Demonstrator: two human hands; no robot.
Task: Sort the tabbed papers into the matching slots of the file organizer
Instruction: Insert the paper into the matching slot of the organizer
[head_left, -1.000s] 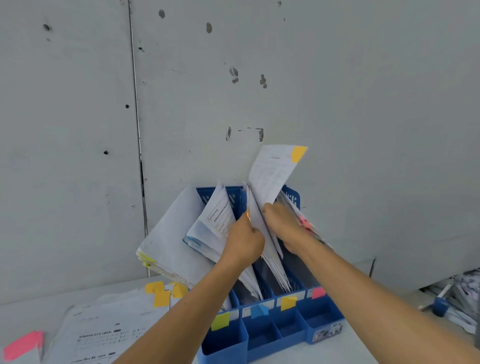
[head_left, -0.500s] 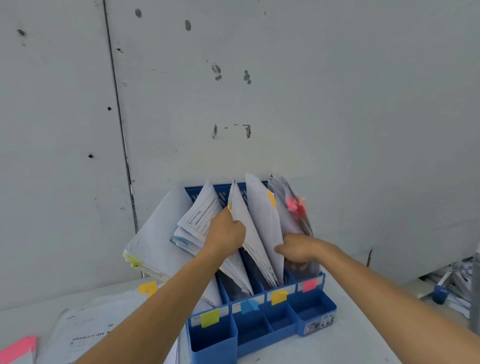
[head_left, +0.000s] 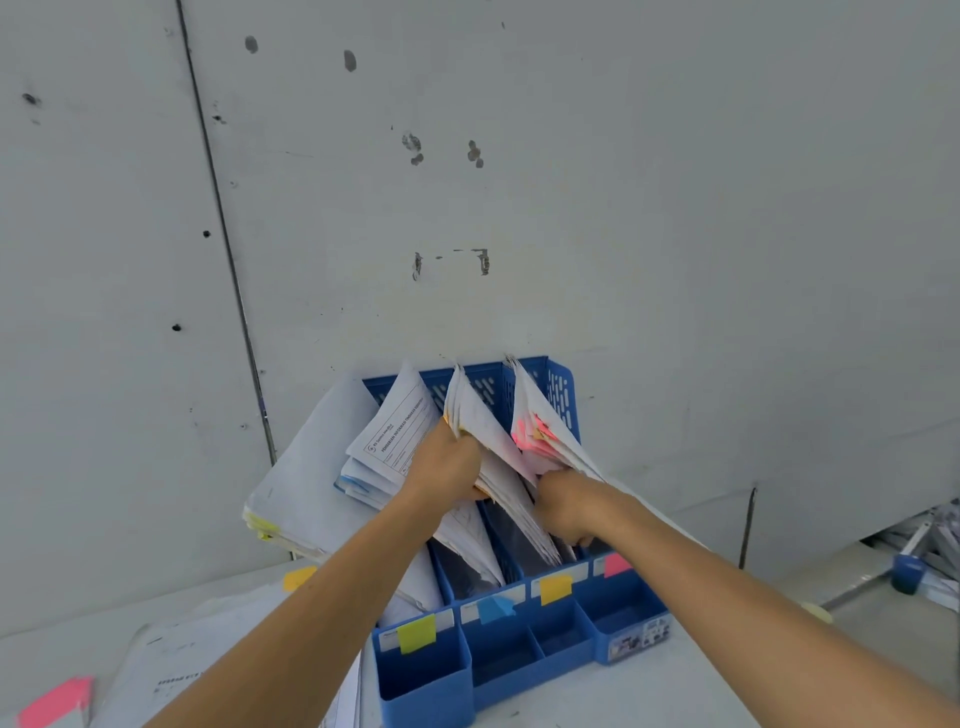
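Observation:
A blue file organizer (head_left: 613, 618) stands against the wall, its slots marked by a green (head_left: 415, 633), a blue (head_left: 493, 609), an orange (head_left: 555, 590) and a pink label (head_left: 615, 564). Paper stacks fan out of every slot. My left hand (head_left: 447, 465) grips the orange-tabbed stack (head_left: 483, 431) in the third slot. My right hand (head_left: 566, 504) is curled down between that stack and the pink-tabbed papers (head_left: 540, 431) in the rightmost slot. What its fingers hold is hidden.
Loose tabbed papers (head_left: 197, 654) lie on the table at the left, with a pink tab (head_left: 54, 701) and an orange tab (head_left: 298, 578) showing. A big stack (head_left: 306, 483) leans out of the leftmost slot. Clutter with a blue object (head_left: 906, 571) sits far right.
The sheet with the orange tab that my right hand held high has gone down into the third slot. My right hand has sunk lower between the stacks. My left hand stayed on the papers.

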